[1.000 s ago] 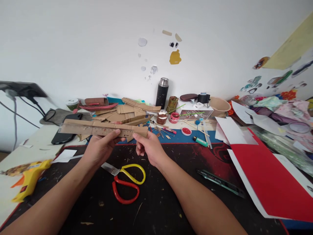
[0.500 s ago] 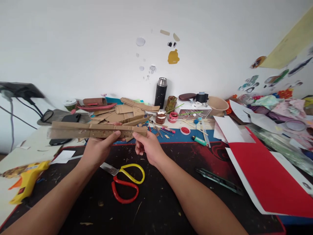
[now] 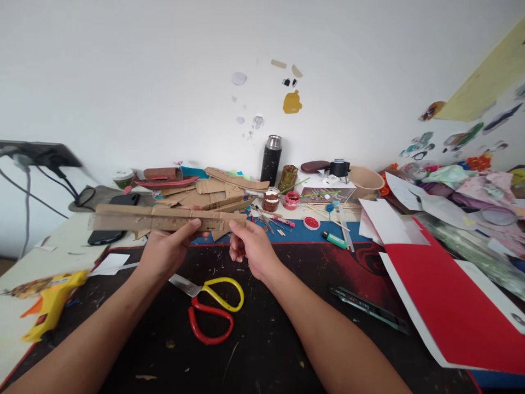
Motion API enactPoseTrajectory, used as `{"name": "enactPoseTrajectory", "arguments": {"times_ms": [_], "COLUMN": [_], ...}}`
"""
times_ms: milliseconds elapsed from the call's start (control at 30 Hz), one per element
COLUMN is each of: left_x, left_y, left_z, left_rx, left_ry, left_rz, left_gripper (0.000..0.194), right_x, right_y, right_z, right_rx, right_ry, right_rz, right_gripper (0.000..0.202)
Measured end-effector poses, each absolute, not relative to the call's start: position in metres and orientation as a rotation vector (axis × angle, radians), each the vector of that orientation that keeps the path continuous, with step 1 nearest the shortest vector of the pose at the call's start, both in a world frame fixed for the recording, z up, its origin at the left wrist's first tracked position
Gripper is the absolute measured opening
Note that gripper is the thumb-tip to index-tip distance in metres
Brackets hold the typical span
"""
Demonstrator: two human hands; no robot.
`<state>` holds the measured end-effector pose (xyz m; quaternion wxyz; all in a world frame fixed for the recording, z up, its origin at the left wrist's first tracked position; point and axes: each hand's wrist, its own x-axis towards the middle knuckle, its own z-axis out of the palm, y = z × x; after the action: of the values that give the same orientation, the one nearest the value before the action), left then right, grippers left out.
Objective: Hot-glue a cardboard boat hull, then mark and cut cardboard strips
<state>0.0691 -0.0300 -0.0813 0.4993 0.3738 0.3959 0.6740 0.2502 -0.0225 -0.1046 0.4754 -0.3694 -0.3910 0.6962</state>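
Observation:
A long, narrow strip of brown cardboard [image 3: 131, 218] is held level above the mat, with creases across it and what looks like clear tape along its left end. My left hand [image 3: 170, 249] grips it near the middle, thumb on the near face and fingers behind. At its right end, my right hand [image 3: 252, 243] pinches the cardboard between thumb and curled fingers. Below both hands lie scissors [image 3: 213, 303] with one yellow and one red handle, their blades pointing left. Cardboard scraps [image 3: 217, 189] are piled behind the strip.
A yellow glue gun [image 3: 55, 301] rests at the left beside a black phone [image 3: 106, 236]. On the right are a utility knife [image 3: 367, 309] and a red sheet [image 3: 455, 301]. Paint jars [image 3: 270, 201], a green lighter [image 3: 334, 239] and a black flask [image 3: 271, 160] stand or lie toward the wall.
The view has shifted slightly, so everything sits a little lower and to the right. Both hands keep their hold on the cardboard strip, my right thumb slightly farther right along it.

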Motion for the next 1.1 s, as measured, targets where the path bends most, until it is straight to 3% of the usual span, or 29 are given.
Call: {"name": "enactPoseTrajectory", "arguments": {"times_ms": [200,700,1100], "left_x": [0.066,0.045,0.031], "left_y": [-0.026,-0.006,0.011], "left_z": [-0.085,-0.087,-0.100], "left_rx": [0.749,0.603,0.508], "left_ry": [0.922,0.842,0.827], "left_rz": [1.639,1.768,1.843], "left_gripper": [0.029,0.032,0.024], "right_x": [0.253,0.268,0.249], "right_y": [-0.022,-0.009,-0.048], "right_z": [-0.104,-0.105,-0.114], "right_rx": [-0.931,-1.068,-1.169], "right_ry": [-0.972,-1.253,-1.776], "right_rz": [1.668,1.218,1.029], "right_gripper": [0.054,0.036,0.047]}}
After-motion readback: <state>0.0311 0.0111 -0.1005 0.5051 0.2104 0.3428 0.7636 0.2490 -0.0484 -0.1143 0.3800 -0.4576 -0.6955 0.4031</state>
